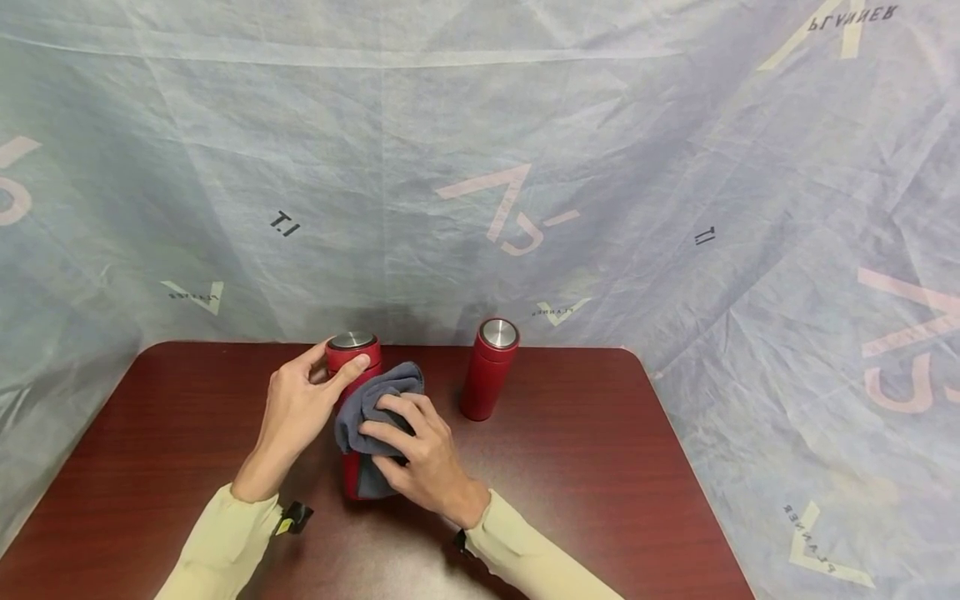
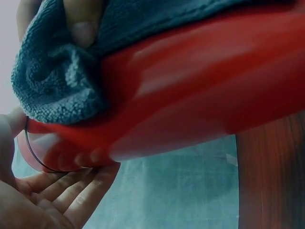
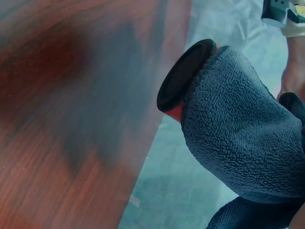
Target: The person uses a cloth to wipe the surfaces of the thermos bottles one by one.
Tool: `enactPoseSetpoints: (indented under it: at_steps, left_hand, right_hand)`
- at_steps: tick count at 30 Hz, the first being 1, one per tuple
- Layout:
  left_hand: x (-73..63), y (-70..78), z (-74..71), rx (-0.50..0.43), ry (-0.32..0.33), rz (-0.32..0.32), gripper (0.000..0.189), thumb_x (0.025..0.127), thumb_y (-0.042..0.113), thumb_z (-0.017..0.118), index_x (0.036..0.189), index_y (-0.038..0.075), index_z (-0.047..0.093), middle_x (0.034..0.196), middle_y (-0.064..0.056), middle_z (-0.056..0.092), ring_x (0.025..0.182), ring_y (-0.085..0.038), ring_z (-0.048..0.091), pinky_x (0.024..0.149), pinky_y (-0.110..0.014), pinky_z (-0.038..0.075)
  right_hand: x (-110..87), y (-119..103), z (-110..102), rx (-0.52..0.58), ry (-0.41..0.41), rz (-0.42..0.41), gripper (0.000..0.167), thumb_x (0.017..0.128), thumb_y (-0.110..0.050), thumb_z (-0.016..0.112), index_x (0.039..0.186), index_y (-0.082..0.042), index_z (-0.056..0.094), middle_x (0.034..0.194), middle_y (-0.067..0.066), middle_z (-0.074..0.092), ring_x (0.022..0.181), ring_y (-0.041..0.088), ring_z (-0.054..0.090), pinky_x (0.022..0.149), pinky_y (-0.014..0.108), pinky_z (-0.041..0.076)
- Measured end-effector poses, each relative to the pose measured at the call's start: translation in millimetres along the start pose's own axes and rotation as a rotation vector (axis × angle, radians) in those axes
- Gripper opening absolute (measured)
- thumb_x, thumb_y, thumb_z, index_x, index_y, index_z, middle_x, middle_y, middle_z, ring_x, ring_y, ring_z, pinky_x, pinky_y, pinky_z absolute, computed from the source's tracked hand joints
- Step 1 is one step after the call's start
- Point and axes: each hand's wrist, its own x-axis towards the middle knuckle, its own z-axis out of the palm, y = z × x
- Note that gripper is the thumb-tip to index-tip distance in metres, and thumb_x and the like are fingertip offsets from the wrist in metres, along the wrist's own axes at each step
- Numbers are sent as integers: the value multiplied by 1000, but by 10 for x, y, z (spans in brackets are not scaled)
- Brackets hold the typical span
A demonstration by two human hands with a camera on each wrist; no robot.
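Observation:
My left hand point(image 1: 300, 408) grips a red thermos flask point(image 1: 351, 479) near its silver-topped lid point(image 1: 352, 340), thumb on the near side. In the left wrist view, the fingers point(image 2: 86, 195) curl under the flask's lid end. My right hand point(image 1: 427, 454) holds a grey-blue towel point(image 1: 375, 408) against the flask's side, its fingers bent over the folds. The right wrist view shows the towel point(image 3: 238, 124) wrapped along the flask, with the dark base point(image 3: 186, 76) sticking out. That base appears raised off the table. Part of the flask is hidden by the towel.
A second red thermos flask point(image 1: 489, 375) with a silver top stands upright to the right, toward the table's back edge. The reddish-brown wooden table point(image 1: 600, 467) has rounded back corners. Grey printed sheeting point(image 1: 375, 167) hangs behind it and along both sides.

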Motion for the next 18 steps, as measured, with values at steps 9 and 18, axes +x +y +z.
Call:
enactPoseSetpoints:
  at_steps: [9, 18]
  left_hand:
    - [29, 16, -20, 1, -1, 2, 78, 97, 58, 75, 155, 9, 58, 139, -17, 71, 121, -35, 73, 79, -4, 45]
    - [67, 27, -71, 6, 29, -8, 77, 97, 57, 76, 154, 10, 59, 134, -17, 73, 119, -36, 73, 77, -4, 44]
  right_hand:
    - [-80, -40, 28, 13, -56, 16, 35, 79, -11, 90, 113, -17, 82, 132, 6, 62, 117, 24, 59, 112, 31, 49]
    - [-137, -81, 44, 1, -122, -27, 32, 82, -16, 91, 112, -20, 83, 132, 5, 61, 119, 24, 59, 115, 33, 46]
